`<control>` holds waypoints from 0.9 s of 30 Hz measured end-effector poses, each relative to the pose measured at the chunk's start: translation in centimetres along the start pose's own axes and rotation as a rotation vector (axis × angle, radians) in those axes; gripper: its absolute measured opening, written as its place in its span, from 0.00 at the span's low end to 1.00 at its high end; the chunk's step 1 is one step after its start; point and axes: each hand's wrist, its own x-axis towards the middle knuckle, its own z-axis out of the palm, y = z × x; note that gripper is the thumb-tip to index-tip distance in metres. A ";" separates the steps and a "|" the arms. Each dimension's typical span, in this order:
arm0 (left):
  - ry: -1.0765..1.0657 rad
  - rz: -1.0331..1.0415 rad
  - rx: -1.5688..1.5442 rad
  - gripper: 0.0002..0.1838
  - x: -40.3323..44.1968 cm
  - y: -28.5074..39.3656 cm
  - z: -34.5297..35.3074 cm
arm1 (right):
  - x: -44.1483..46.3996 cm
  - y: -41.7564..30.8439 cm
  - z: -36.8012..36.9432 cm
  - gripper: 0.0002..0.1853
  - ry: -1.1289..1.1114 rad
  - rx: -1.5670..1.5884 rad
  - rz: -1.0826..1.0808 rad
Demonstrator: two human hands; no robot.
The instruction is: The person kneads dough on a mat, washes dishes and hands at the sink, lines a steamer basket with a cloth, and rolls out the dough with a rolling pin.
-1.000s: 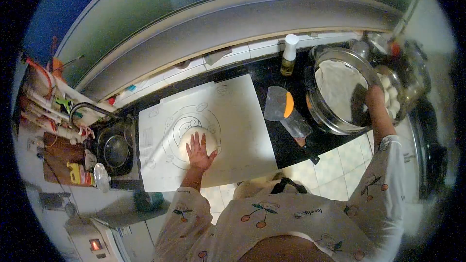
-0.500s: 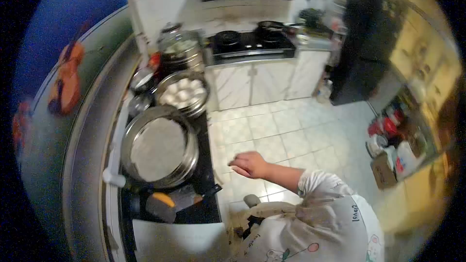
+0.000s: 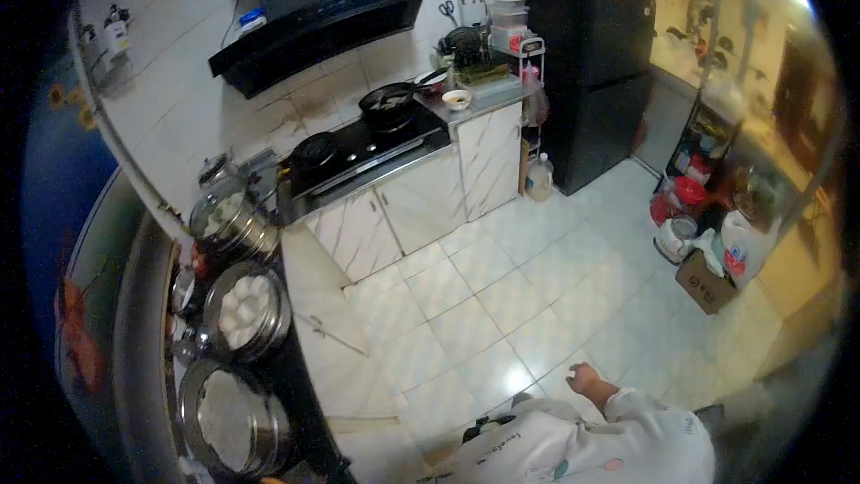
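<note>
My right hand (image 3: 587,381) is held low in front of my body, over the tiled floor. Its fingers are loosely bent, the thumb stands a little apart, and nothing shows in it. My left hand is out of view. On the dark counter at the left stands a round metal steamer (image 3: 235,421) lined with a pale cloth. Behind it a second steamer pan holds several white buns (image 3: 244,309). Farther back is a stacked metal steamer pot (image 3: 237,224) with a glass lid. My right hand touches none of these.
A black gas stove (image 3: 367,157) carries a frying pan (image 3: 390,100), with a small bowl (image 3: 457,99) beside it. A dark refrigerator (image 3: 600,81) stands at the back right. A cardboard box (image 3: 706,282) and a plastic jug (image 3: 539,177) sit on the tiled floor (image 3: 502,291).
My view has swung to the right and up, so the counter and steamers sit farther left. My right hand appears lower and farther from the counter, still with nothing visible in it.
</note>
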 end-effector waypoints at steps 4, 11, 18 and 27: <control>-0.092 -0.100 0.039 0.24 4.7 1.9 4.2 | 6.2 1.2 -5.2 0.20 0.102 0.075 -0.074; -0.244 -0.256 0.062 0.20 11.7 1.7 9.6 | 17.8 3.9 -6.9 0.20 0.037 0.099 -0.027; -0.211 0.060 -0.014 0.17 25.0 -1.8 17.4 | 30.0 5.0 -5.1 0.27 -0.188 0.180 0.100; -0.222 0.552 -0.224 0.15 69.4 20.5 22.6 | 39.2 6.2 -15.1 0.14 0.439 0.510 0.230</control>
